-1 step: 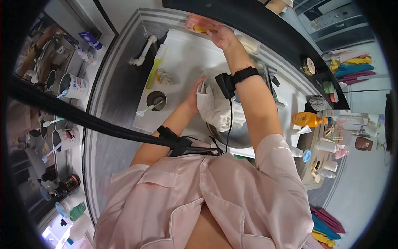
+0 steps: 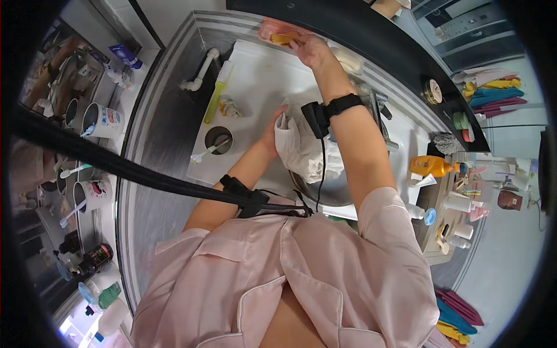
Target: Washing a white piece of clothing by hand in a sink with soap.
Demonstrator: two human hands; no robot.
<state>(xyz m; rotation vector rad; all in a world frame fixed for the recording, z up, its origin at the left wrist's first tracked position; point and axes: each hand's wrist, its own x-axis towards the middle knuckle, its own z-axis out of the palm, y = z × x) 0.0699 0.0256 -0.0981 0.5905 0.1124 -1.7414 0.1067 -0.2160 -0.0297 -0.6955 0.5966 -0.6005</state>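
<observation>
My right hand (image 2: 311, 51) reaches to the far edge of the washbasin counter, its fingers closed on a yellow bar of soap (image 2: 282, 39). That bar is at a translucent pink soap dish (image 2: 268, 29). Bunched white cloth (image 2: 301, 145) lies over the basin (image 2: 333, 197), partly hidden by my right forearm. Against the cloth's left side is my left hand (image 2: 270, 136), gripping a raised fold; some of its fingers are behind the fabric.
Left on the white counter (image 2: 255, 69) are a green-handled brush (image 2: 214, 101), a small crumpled packet (image 2: 230, 107) and a cup (image 2: 219, 141) holding a toothbrush. A faucet (image 2: 383, 124) stands right of the cloth. Farther right is an orange bottle (image 2: 428, 166). A black cable crosses the view.
The yellow bar has shifted very slightly with my right fingers at the pink dish. My left hand and the cloth look the same.
</observation>
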